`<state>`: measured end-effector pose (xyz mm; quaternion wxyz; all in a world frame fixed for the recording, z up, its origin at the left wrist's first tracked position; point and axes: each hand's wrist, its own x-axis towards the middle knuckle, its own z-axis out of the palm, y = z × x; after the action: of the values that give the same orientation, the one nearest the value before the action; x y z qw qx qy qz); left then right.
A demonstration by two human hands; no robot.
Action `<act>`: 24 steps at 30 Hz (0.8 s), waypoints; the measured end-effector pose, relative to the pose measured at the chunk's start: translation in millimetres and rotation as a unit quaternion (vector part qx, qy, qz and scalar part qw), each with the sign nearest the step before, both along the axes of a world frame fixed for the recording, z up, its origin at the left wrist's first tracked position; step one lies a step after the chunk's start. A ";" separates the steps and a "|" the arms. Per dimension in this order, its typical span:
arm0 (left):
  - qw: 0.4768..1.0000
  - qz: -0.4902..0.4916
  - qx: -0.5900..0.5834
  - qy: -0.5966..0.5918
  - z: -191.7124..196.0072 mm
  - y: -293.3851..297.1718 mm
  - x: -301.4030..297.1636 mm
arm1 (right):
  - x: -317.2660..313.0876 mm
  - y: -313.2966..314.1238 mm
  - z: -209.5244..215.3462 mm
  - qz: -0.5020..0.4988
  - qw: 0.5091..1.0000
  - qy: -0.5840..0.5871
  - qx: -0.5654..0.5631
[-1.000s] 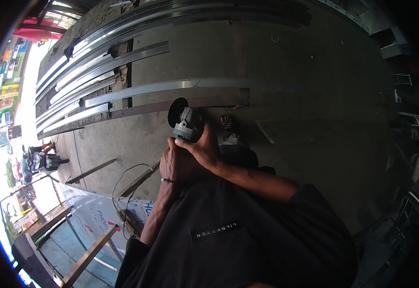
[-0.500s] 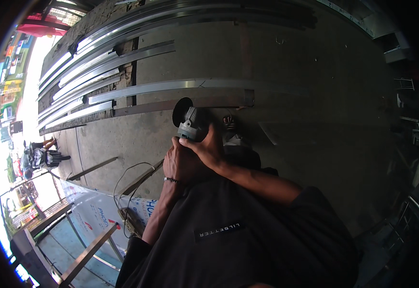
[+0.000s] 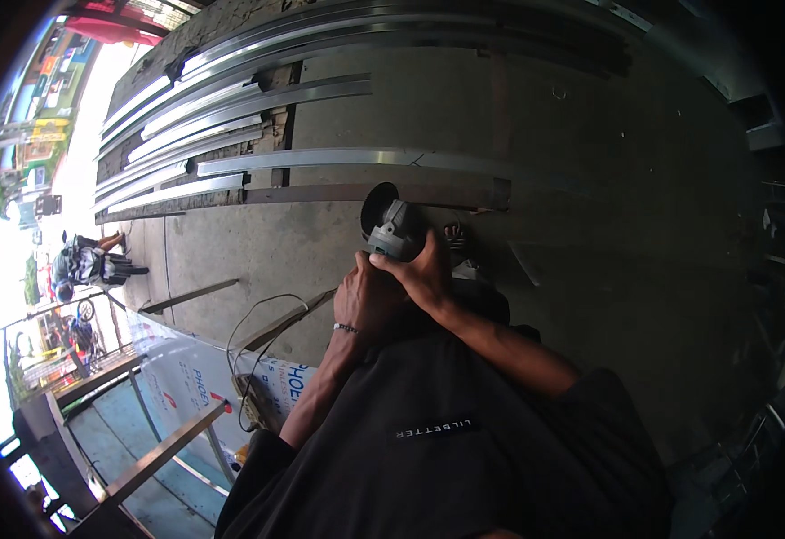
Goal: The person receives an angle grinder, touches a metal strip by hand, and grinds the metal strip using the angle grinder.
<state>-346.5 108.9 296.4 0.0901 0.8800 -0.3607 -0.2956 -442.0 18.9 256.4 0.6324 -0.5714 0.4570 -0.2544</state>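
Both hands hold an angle grinder (image 3: 392, 235) in front of my body, its dark round disc (image 3: 378, 205) pointing away from me. My left hand (image 3: 359, 292), a beaded bracelet at its wrist, is wrapped around the rear of the tool; most of those fingers are hidden. Higher up, my right hand (image 3: 424, 272) grips the grinder's side, the thumb lying across the grey head end. Beyond the disc lies a long shiny metal bar (image 3: 338, 160) with a dark mark on it. The disc appears apart from that bar.
Several long metal profiles (image 3: 221, 112) lie across wooden supports at the far left. A cable (image 3: 262, 301) loops near a wooden strip at left, beside a film-covered sheet (image 3: 181, 364). My foot (image 3: 454, 235) shows on the concrete floor. A person on a motorcycle (image 3: 96, 265) is outside.
The whole view has shifted, so the hands, grinder and bars appear farther right. Both hands keep their hold on the grinder.
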 end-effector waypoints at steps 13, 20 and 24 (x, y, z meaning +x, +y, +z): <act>1.000 0.009 0.000 -0.002 8.4 1.1 -3.0 | -6.5 -13.1 8.3 0.128 0.971 0.151 -0.133; 1.000 0.006 -0.015 -0.012 6.0 1.0 -3.0 | -7.1 -8.4 -10.6 0.124 0.979 0.134 -0.090; 1.000 -0.005 -0.023 -0.010 0.0 3.4 -3.7 | -6.0 -9.6 -28.9 0.136 0.988 0.035 -0.064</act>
<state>-350.1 112.3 296.4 0.1052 0.8785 -0.3731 -0.2792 -448.0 9.2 227.5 0.6073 -0.6757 0.3797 -0.1746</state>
